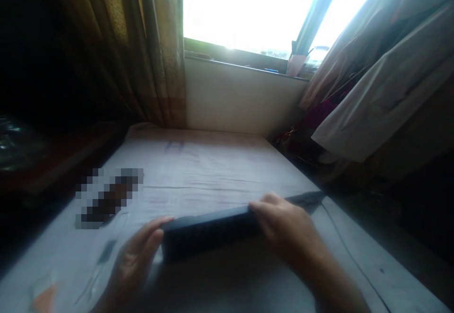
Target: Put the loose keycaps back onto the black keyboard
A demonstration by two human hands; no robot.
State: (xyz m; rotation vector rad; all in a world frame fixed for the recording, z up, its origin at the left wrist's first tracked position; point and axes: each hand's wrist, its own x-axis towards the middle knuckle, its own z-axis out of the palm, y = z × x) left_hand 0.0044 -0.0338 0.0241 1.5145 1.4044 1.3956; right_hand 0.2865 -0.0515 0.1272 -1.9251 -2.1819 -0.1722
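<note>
A long dark object [213,230], blurred and perhaps folded cloth, lies slantwise over the pale sheet of a bed [213,161]. At its left end is my left hand [138,251], thumb and fingers against the edge. My right hand [283,218] grips the top edge further right, fingers bent over it. Beyond the right hand the dark material tapers to a thin end. Its underside is hidden in shadow.
A pixelated patch [111,199] covers something on the bed's left. Nearby lie a small grey item [107,251] with a white cable and an orange-and-white piece [44,299]. Curtains [142,43] hang behind; clothes [386,91] hang right, beside the window.
</note>
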